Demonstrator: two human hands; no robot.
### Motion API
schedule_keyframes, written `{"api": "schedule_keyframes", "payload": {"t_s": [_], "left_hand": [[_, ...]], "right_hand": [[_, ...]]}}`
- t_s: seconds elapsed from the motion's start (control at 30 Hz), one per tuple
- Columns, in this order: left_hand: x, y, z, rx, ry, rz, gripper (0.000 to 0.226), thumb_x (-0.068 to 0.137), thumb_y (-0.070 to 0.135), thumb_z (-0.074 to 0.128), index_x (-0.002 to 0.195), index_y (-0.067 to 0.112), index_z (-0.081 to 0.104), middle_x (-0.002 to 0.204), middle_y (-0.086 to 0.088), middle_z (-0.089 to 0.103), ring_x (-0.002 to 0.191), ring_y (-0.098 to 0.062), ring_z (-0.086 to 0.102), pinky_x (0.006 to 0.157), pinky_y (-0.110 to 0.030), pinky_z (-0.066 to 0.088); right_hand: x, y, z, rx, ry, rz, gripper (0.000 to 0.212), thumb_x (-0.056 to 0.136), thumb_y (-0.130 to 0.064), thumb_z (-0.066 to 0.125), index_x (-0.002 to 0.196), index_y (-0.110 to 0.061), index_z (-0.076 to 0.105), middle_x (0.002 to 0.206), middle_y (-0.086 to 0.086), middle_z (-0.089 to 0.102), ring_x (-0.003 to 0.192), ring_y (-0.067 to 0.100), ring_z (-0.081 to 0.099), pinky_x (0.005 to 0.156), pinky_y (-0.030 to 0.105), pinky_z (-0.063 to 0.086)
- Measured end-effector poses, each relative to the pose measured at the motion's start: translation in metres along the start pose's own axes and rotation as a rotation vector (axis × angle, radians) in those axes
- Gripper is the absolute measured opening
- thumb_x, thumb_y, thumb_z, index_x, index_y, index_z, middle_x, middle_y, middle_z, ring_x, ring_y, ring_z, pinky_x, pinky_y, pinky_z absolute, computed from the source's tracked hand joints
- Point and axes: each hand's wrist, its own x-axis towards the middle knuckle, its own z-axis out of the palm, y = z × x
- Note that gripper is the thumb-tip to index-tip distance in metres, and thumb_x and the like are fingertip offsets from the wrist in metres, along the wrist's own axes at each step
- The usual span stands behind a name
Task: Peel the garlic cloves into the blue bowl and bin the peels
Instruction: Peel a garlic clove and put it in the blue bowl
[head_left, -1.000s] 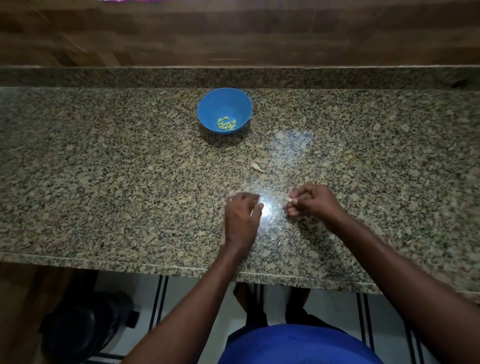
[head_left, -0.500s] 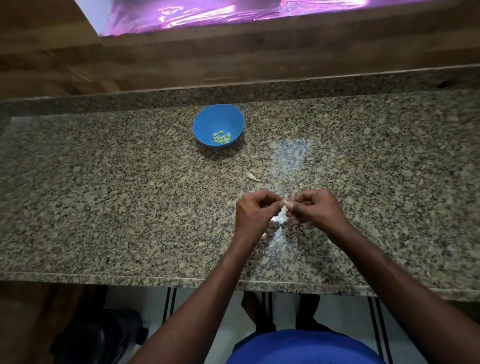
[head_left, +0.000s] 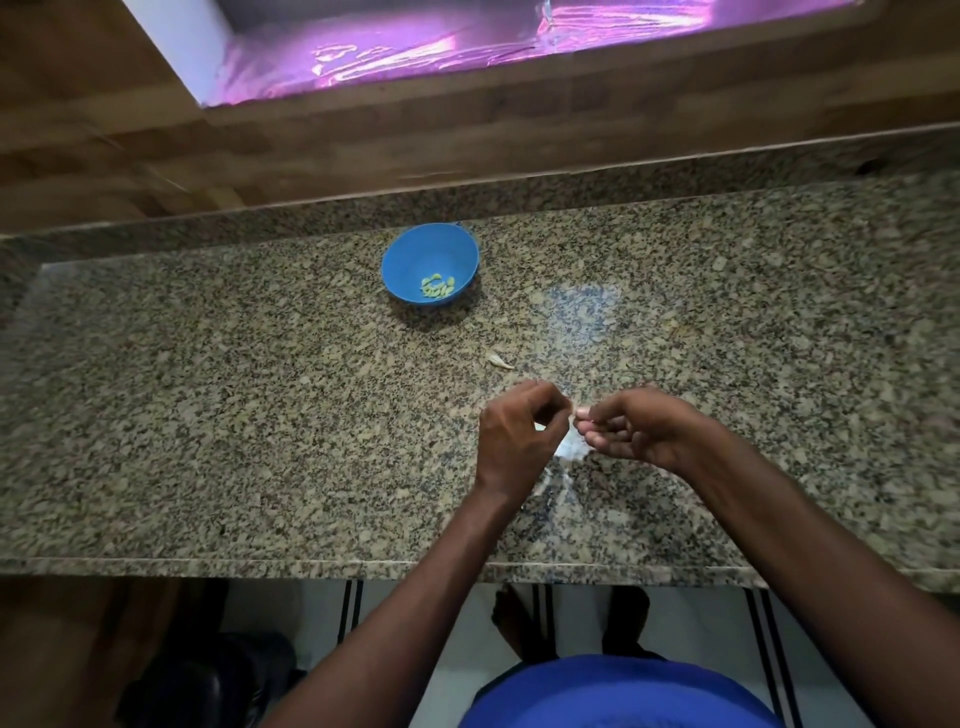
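Observation:
A blue bowl stands at the back of the granite counter and holds several peeled garlic cloves. One unpeeled clove lies on the counter between the bowl and my hands. My right hand pinches a small garlic clove at its fingertips. My left hand is curled just left of it, fingertips meeting the clove, with a pale scrap showing under its fingers. Both hands hover above the counter near its front.
A wooden wall rises behind the counter, with a purple-lit opening at the top. The counter's front edge runs below my arms. A dark object sits on the floor at lower left.
My left hand lifted off the counter and came to meet my right hand at the clove. The camera tilted up, so the bowl sits lower in view.

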Motion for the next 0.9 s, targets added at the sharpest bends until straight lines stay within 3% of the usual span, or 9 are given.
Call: {"api": "schedule_keyframes", "payload": {"t_s": [0.1,0.23,0.33,0.43,0.5,0.67,0.77,0.9], "left_hand": [[0.001,0.002,0.000,0.028,0.003,-0.075,0.012,0.087,0.012,0.074,0.076,0.016,0.068,0.072,0.006,0.066,0.065,-0.010,0.064,0.059,-0.034,0.057],[0.004,0.013,0.004,-0.089,0.014,-0.436,0.008,0.084,0.018,0.077,0.079,0.016,0.070,0.072,0.004,0.071,0.066,-0.010,0.068,0.062,-0.029,0.060],[0.010,0.022,0.005,-0.400,0.057,-0.773,0.004,0.084,0.006,0.075,0.083,0.003,0.073,0.075,-0.008,0.075,0.060,-0.014,0.069,0.062,-0.030,0.062],[0.014,0.026,0.004,-0.531,0.079,-0.902,0.005,0.086,0.001,0.073,0.083,-0.003,0.073,0.071,-0.011,0.071,0.054,-0.012,0.065,0.054,-0.023,0.055],[0.015,0.026,0.001,-0.538,0.067,-0.913,0.006,0.086,0.001,0.072,0.081,-0.002,0.073,0.068,-0.009,0.070,0.054,-0.012,0.063,0.053,-0.023,0.054],[0.022,0.015,-0.012,-0.584,-0.143,-0.857,0.007,0.091,0.007,0.074,0.090,0.000,0.073,0.081,-0.014,0.075,0.066,-0.017,0.070,0.061,-0.025,0.059],[0.021,0.003,-0.015,-0.442,-0.186,-0.735,0.014,0.092,0.017,0.077,0.094,0.004,0.076,0.085,-0.013,0.077,0.071,-0.020,0.072,0.067,-0.032,0.062],[0.019,-0.006,-0.010,-0.190,-0.165,-0.654,0.013,0.083,0.020,0.086,0.081,0.012,0.076,0.079,-0.002,0.076,0.074,-0.017,0.075,0.069,-0.035,0.065]], "right_hand": [[-0.010,0.002,-0.001,-0.113,0.041,-0.149,0.009,0.090,0.000,0.071,0.092,0.007,0.069,0.080,0.018,0.075,0.065,0.021,0.071,0.064,0.029,0.063],[-0.011,0.014,0.010,-0.418,0.252,-0.518,0.009,0.089,-0.006,0.076,0.084,-0.002,0.069,0.074,0.014,0.075,0.062,0.021,0.073,0.063,0.037,0.064],[-0.006,0.021,0.016,-0.766,0.480,-0.800,0.012,0.085,-0.014,0.081,0.079,-0.013,0.071,0.067,-0.002,0.069,0.057,0.010,0.066,0.048,0.012,0.049],[-0.004,0.028,0.015,-0.891,0.537,-0.986,0.013,0.086,-0.011,0.079,0.081,-0.013,0.068,0.067,-0.003,0.065,0.055,0.008,0.058,0.047,0.008,0.036],[-0.002,0.031,0.013,-0.959,0.562,-1.051,0.014,0.087,-0.008,0.078,0.081,-0.013,0.066,0.066,-0.002,0.064,0.054,0.011,0.058,0.051,0.012,0.037],[-0.002,0.024,0.006,-0.822,0.540,-0.959,0.007,0.090,-0.014,0.077,0.086,-0.013,0.072,0.068,-0.004,0.066,0.056,0.006,0.061,0.050,0.016,0.042],[0.001,0.020,0.002,-0.599,0.426,-0.759,0.004,0.092,-0.014,0.075,0.089,-0.011,0.073,0.072,0.000,0.074,0.059,0.013,0.072,0.056,0.030,0.061],[0.006,0.019,-0.003,-0.374,0.301,-0.640,0.009,0.094,-0.008,0.071,0.093,0.001,0.072,0.074,0.010,0.076,0.065,0.026,0.075,0.061,0.036,0.064]]}}
